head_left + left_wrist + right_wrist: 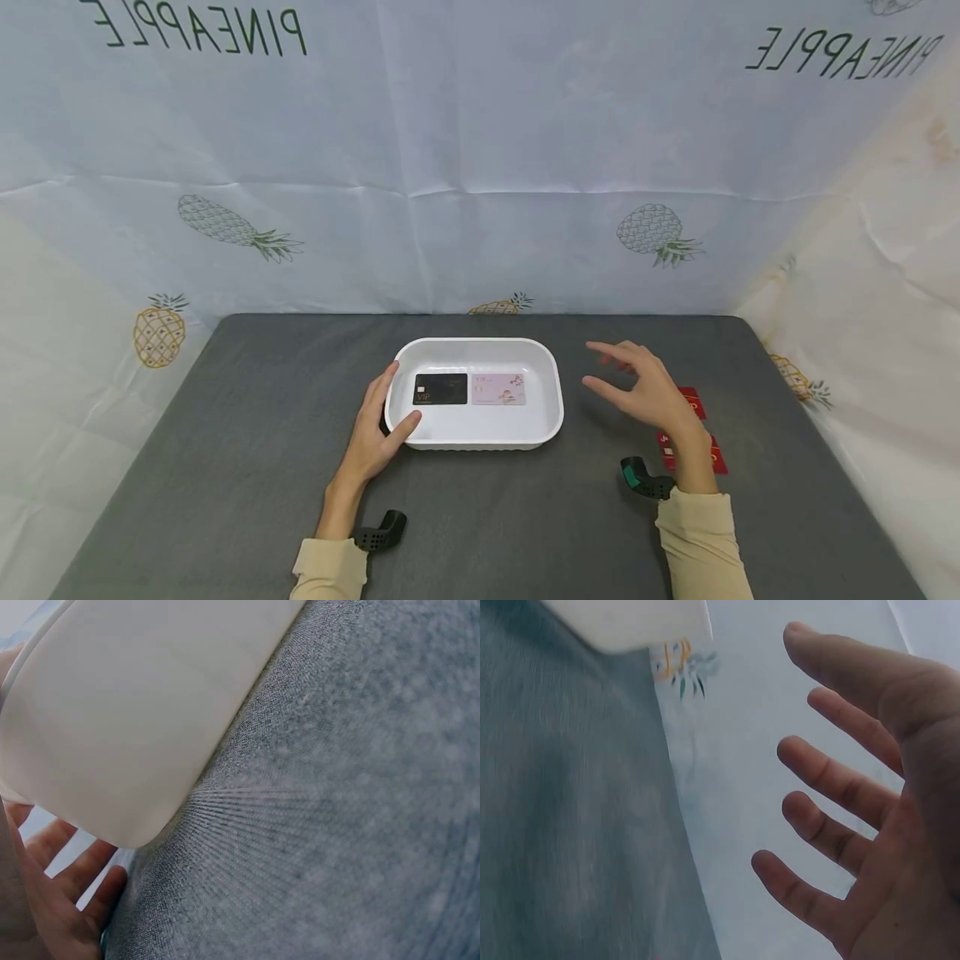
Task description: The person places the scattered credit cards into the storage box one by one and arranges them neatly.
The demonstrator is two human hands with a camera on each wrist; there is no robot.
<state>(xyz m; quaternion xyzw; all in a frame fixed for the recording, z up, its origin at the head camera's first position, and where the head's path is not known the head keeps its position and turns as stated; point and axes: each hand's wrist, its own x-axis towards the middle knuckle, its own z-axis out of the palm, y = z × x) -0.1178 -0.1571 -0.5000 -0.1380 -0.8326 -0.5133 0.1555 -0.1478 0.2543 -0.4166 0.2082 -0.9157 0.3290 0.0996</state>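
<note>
A white plastic tray (474, 429) with rounded corners stands near the middle of the table. Inside it a black VIP card (440, 395) and a pink VIP card (498, 397) lie side by side. My left hand (372, 437) grips the tray's left end, thumb over the near rim and fingers along the outer wall. In the left wrist view, those fingers spread beside the tray's side (127, 712). Right of the tray and apart from it, my right hand (645, 390) hovers with spread fingers, nothing between them; the right wrist view shows its palm.
Two red cards, the farther card (692, 402) and the nearer card (718, 457), lie on the dark grey table (247, 467), partly hidden behind the right hand and wrist. A pineapple-print cloth (450, 142) hangs behind the table's far edge.
</note>
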